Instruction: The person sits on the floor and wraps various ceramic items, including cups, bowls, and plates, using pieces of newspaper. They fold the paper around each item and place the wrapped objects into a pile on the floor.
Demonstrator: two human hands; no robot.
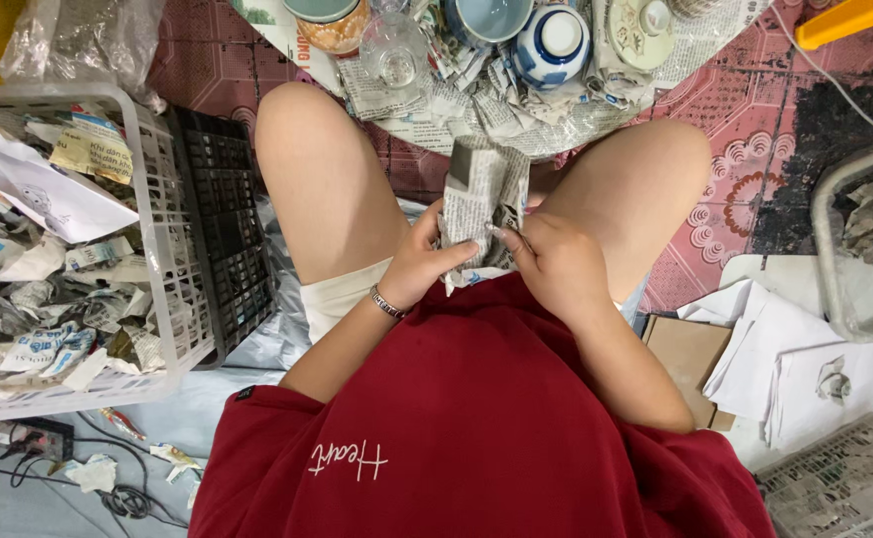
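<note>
- White plastic basket [172, 239], well off to the outer side of the left hand: full of crumpled newspaper scraps. Black crate [227, 239] just beside it, between basket and the person's knee.
- Left hand [418, 267]: fingers closed on the near edge of the newspaper-wrapped bundle [484, 199], thumb pressing the paper. Metal bracelet [386, 304] on that wrist.
- Bundle sits between the knees, just above both hands, upright-ish and fully covered in newsprint. What's inside can't be seen.
- Right hand [556, 261]: clamped on the bundle's other lower edge, fingertips pinching a fold. Hands nearly touching each other.
- Progress, my read: wrap mostly done on this piece; the loose bottom flaps are being tucked. Ahead of the hands, on a newspaper-covered surface: blue-and-white bowl [551, 42], glass cup [393, 50], lidded dish [640, 30], all unwrapped, so plenty left.
- Outer side of the right hand: stack of white paper sheets [805, 364], cardboard piece [690, 359].
- Unclear: top-row items are cropped by the frame edge; wire object at far right is cut off.
</note>
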